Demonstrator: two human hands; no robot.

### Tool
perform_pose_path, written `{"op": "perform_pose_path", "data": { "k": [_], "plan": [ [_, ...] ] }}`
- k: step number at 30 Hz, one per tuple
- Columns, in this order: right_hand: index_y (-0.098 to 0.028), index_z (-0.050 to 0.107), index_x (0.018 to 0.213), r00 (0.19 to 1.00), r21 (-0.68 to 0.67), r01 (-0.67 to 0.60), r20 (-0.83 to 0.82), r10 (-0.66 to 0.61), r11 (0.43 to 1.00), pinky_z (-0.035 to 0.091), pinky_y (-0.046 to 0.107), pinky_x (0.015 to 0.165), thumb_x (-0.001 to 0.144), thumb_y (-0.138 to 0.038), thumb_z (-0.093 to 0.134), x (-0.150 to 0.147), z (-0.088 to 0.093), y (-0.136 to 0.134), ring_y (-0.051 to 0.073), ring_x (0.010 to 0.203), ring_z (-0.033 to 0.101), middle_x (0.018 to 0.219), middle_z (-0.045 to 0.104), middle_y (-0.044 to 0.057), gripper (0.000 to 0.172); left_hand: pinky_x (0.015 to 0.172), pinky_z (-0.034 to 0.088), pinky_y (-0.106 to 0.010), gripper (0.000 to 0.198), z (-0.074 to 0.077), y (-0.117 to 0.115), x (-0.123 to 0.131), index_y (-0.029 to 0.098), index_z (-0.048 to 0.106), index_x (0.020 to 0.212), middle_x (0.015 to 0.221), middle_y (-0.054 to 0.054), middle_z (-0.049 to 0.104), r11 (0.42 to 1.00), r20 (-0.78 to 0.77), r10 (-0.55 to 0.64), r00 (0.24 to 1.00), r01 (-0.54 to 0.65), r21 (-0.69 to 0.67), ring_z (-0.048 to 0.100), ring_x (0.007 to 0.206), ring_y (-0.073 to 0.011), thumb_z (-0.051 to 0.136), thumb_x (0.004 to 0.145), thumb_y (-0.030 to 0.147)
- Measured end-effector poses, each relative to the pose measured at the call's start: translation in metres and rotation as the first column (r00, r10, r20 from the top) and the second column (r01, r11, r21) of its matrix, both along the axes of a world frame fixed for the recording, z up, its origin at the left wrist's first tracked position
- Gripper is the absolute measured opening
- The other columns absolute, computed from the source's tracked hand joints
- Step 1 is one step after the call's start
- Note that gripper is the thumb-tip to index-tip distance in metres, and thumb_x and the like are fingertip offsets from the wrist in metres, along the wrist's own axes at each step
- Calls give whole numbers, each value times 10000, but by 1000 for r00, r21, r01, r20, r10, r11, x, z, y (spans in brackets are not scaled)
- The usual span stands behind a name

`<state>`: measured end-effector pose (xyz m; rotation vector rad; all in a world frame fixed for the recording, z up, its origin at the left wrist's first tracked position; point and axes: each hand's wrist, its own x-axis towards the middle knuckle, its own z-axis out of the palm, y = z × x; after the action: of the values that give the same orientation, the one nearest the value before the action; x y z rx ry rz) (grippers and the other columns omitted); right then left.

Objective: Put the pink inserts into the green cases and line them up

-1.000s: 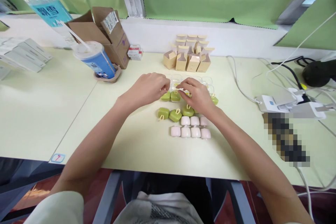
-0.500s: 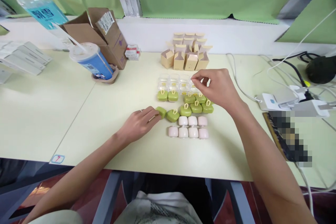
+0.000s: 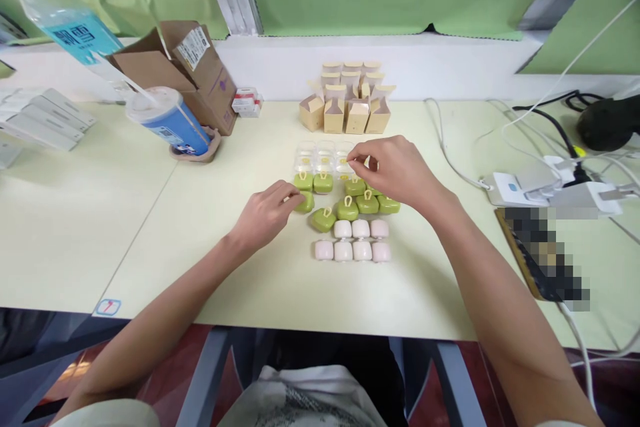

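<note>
My left hand [image 3: 265,215] has its thumb and fingers closed on the left side of a small green case [image 3: 305,202], just in front of two others like it [image 3: 323,183]. Over the clear plastic pieces with yellow marks [image 3: 324,160], my right hand [image 3: 397,170] holds its thumb and forefinger pinched; whatever is between the tips is too small to make out. Beneath and beside that hand sit several more green cases [image 3: 367,204] with pale yellow loops. One green case [image 3: 323,219] lies slightly askew. Nearer me stand two rows of white and pale pink cases [image 3: 343,251].
Open small cardboard boxes [image 3: 334,115] stand at the back. To the left are a blue cup [image 3: 183,130], a clear bottle [image 3: 83,37], a brown carton [image 3: 210,83] and white boxes [image 3: 45,120]. A power strip [image 3: 520,188], cables and a partly blurred flat object [image 3: 540,253] lie right.
My left hand has moved the green case away from me, up to the two-case row. My right hand has shifted a little left and nearer, still pinched.
</note>
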<state>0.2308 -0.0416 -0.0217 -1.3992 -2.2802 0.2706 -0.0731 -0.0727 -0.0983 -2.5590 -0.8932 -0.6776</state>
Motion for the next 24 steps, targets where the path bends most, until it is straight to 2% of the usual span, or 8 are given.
{"op": "perform_pose_path", "data": {
  "k": [4,9,15,20,24],
  "plan": [
    [-219,844,960,1000,-11,-2,21,2,1000,369,344,691,1008,-202,637,-2,-1,0,205,727,684,848,832,23,212,609,477,-245,377,-2,3,-2,200,743,1101,1032,-55,825,1000,7,4,1000,-3,-26,751,933,-165,475,1008,-49],
    [-220,838,970,997,-46,-45,57,48,998,355,345,686,1005,-156,637,-6,0,-4,194,748,684,902,848,21,215,604,470,-244,373,-7,6,-1,203,744,1094,1046,-53,832,1000,35,-5,999,6,-26,758,943,-162,472,1019,-40],
    [-229,840,964,977,-176,-93,175,124,980,354,349,677,1027,-147,649,-15,0,-12,200,790,674,913,838,20,217,599,451,-253,325,-13,5,9,195,749,1087,1010,-50,826,999,89,9,996,-13,50,748,916,-166,513,1028,-20],
    [-218,830,969,943,-230,-153,256,211,961,321,343,637,1061,-148,632,-24,6,-27,203,795,674,922,822,42,230,590,422,-269,323,-18,1,11,220,769,1116,1026,-66,830,994,98,95,991,-89,-67,746,944,-170,511,1064,33],
    [-199,809,939,874,-243,-240,368,318,940,268,357,600,1095,-181,622,-41,10,-49,209,789,693,937,814,64,244,624,475,-267,293,-21,0,8,231,762,1173,1075,-84,831,987,133,94,987,-75,-139,748,990,-179,506,1113,102]
  ]
}}
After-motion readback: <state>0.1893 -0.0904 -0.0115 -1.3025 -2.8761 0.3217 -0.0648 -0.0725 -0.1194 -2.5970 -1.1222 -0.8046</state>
